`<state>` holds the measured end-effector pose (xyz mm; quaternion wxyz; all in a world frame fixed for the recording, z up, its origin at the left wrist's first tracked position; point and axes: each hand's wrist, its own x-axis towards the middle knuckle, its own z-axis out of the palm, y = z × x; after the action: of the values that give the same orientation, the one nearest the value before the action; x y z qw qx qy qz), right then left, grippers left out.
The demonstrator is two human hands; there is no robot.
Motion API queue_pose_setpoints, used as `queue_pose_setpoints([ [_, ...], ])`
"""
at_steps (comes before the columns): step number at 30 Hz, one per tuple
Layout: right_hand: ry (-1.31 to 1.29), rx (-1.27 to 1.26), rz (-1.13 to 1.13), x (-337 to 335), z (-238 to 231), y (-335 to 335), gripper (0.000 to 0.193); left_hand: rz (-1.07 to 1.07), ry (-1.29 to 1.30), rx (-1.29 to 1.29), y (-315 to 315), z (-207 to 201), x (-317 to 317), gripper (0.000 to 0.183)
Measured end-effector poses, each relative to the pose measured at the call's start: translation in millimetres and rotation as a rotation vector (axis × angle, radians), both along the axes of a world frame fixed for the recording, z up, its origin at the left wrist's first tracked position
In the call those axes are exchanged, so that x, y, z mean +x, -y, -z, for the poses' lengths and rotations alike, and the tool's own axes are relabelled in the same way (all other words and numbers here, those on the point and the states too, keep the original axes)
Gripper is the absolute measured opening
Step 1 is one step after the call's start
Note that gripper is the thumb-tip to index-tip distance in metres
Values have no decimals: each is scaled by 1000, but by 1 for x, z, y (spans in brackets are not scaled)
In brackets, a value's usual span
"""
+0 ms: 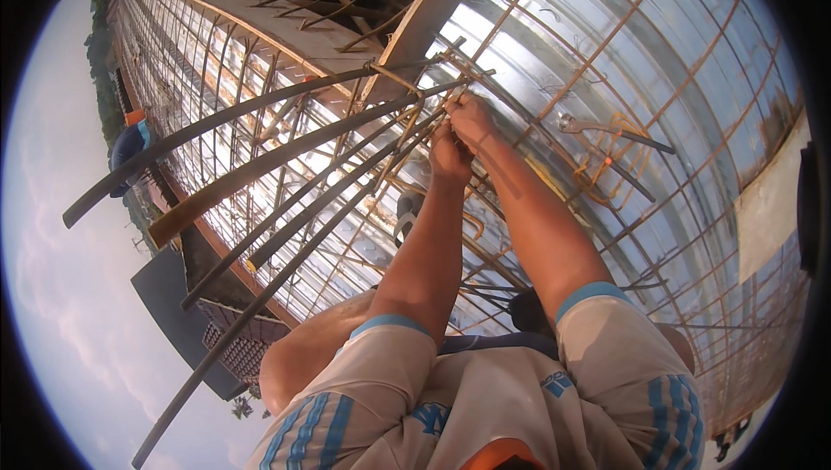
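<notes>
My two hands meet at a bundle of steel rebars (346,128), close to where their ends cross thin bent stirrups (414,115). The left hand (448,157) is closed, its fingers curled in against the bars. Just above and right of it, the right hand (472,122) pinches with bent fingers at the same spot. Whatever lies between the fingers is too small and hidden to make out. To the right, a pair of pincers (589,127) with dark handles rests on the mesh, beside a loose bunch of rusty bent wire (619,167).
Rusty rebar mesh (597,54) spreads over shiny corrugated metal decking (528,33). A wooden formwork board (424,20) stands beyond my hands. Long rebar ends jut out left past the deck edge. Another person in blue (130,154) is at the far left. A pale panel (766,202) lies right.
</notes>
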<state>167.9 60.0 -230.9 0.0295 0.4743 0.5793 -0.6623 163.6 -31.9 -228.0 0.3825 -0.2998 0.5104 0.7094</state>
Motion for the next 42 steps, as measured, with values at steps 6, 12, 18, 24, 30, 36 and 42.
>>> queue_pose_setpoints([
  [6,-12,145,-84,3,3,-1,26,-31,-37,-129,-14,-14,3,13],
  [12,-109,64,-123,6,17,-2,24,221,-193,-266,-1,-5,2,14],
  [18,-116,-127,-137,11,28,-3,20,110,-101,-222,-11,-26,2,14],
  [24,-173,-47,-202,28,5,-17,19,211,-150,-330,-11,-44,-1,9],
  [30,-397,202,-147,39,8,-7,17,637,-629,-664,-16,-50,-10,17],
  [36,-316,565,-503,39,-17,-17,15,1310,-1487,-907,22,-22,-27,22],
  [42,-378,773,-560,42,-29,-19,12,889,-1028,-483,21,-24,-21,28],
])
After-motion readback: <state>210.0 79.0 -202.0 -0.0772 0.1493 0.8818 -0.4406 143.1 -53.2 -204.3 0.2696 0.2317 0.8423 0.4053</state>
